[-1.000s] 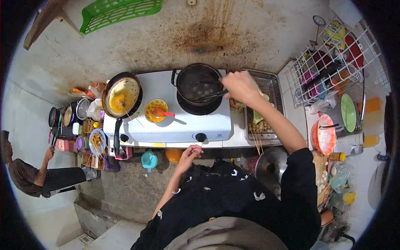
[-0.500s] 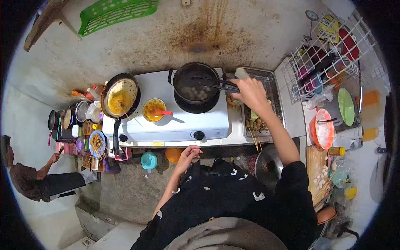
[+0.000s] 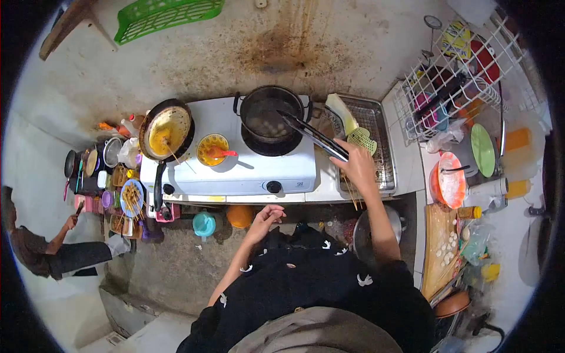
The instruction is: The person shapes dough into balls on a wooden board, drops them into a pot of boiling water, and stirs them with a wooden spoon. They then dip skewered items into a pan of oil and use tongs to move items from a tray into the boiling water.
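A pair of tongs [image 3: 315,137] with dark arms is gripped in my right hand [image 3: 357,165]. Their tips reach over the dark two-handled pot [image 3: 241,126] on the stove; small round pieces [image 3: 271,128] sit in its liquid. Below the hand, skewer sticks [image 3: 351,189] jut from a metal tray with a wire rack [image 3: 379,147]. A light-green slotted utensil [image 3: 362,140] and a pale stalk-like piece [image 3: 341,112] lie at that tray. In front of the stove, my left hand [image 3: 268,220] hovers with loosely bent fingers, holding nothing.
On the white stove [image 3: 235,179], a frying pan [image 3: 158,112] holds a plate with yellow sauce, beside a sauce bowl with a red spoon [image 3: 215,153]. A blue plate of skewers [image 3: 130,197] is at left, near another person [image 3: 38,244]. A wooden board [image 3: 438,253] lies at right.
My right hand has come back toward me with the tongs, which now slant across the pot's right rim. The pale piece and slotted utensil show more fully. My left hand has barely moved.
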